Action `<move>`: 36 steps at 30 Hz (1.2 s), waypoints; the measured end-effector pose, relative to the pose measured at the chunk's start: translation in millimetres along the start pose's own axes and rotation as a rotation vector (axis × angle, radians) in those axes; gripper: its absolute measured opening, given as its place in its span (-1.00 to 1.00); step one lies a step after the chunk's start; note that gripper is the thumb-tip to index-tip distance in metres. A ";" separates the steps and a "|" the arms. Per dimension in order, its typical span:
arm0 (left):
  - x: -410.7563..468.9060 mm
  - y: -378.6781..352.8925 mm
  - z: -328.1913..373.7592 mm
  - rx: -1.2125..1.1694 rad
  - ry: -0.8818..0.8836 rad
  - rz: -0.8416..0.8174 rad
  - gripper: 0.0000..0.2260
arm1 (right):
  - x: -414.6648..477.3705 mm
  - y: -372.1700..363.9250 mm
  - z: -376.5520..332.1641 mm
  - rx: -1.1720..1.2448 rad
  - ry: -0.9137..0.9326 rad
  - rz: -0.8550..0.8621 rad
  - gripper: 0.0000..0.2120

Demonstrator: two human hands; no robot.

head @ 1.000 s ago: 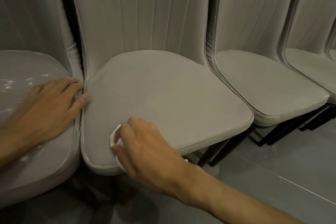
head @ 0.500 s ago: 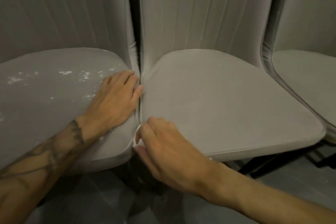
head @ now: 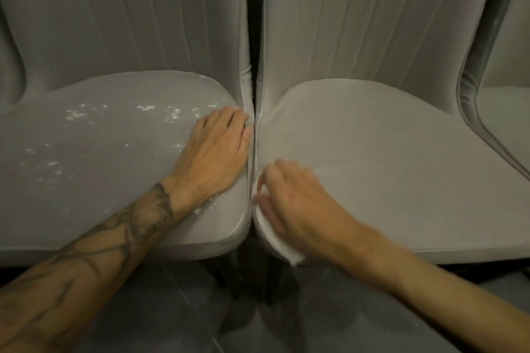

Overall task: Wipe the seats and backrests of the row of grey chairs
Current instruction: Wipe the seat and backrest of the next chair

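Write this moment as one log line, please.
left hand: flat on speckled seat | right hand: holds white cloth on right seat edge

One head-worn, wide-angle view looks forward and steeply down from close above two grey chairs, centred on the dark gap (head: 252, 37) between them. The left seat (head: 100, 152) fills the frame left of the gap and the right seat (head: 387, 169) the frame right of it, with the backrests cropped above the gap and the floor (head: 172, 309) showing below it.

three grey chairs (head: 114, 157) (head: 387, 169) (head: 506, 114), two hands (head: 213, 152) (head: 298, 205), one cloth (head: 282, 248)
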State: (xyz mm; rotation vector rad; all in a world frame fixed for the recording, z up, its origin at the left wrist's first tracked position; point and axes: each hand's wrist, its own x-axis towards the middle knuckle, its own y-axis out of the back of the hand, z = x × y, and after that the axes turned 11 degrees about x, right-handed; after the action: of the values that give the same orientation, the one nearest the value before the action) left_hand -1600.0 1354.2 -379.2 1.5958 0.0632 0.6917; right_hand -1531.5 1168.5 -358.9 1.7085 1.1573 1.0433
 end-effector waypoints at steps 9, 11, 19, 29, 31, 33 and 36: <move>-3.1 -4.1 2.2 -0.025 0.024 -0.026 -0.79 | -3.0 -9.0 5.2 -0.066 0.041 0.059 -0.83; -2.8 -6.6 0.9 -0.018 0.030 -0.034 -0.79 | 17.6 -10.6 17.7 -0.058 0.014 0.061 -0.82; -1.0 -4.6 -1.4 -0.009 0.026 -0.064 -0.74 | 110.3 -14.3 51.6 -0.057 -0.210 0.122 -0.74; -1.0 -9.0 -5.6 0.004 0.022 -0.082 -0.73 | 137.4 -7.7 70.3 -0.081 -0.275 0.120 -0.68; -2.1 -8.4 -5.4 -0.006 0.019 -0.092 -0.71 | 118.8 -13.8 68.7 -0.102 -0.207 0.134 -0.71; -2.5 -8.5 -5.4 -0.016 0.018 -0.098 -0.67 | 101.4 -17.4 69.6 -0.063 -0.137 0.125 -0.73; -0.9 -8.3 -5.6 -0.005 0.003 -0.099 -0.62 | 115.0 -9.8 85.3 -0.051 -0.185 0.093 -0.71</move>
State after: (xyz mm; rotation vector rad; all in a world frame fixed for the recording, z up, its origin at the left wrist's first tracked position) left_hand -1600.5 1360.2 -387.3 1.5763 0.1416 0.6173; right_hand -1427.7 1266.3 -374.7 1.7912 0.9344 0.9399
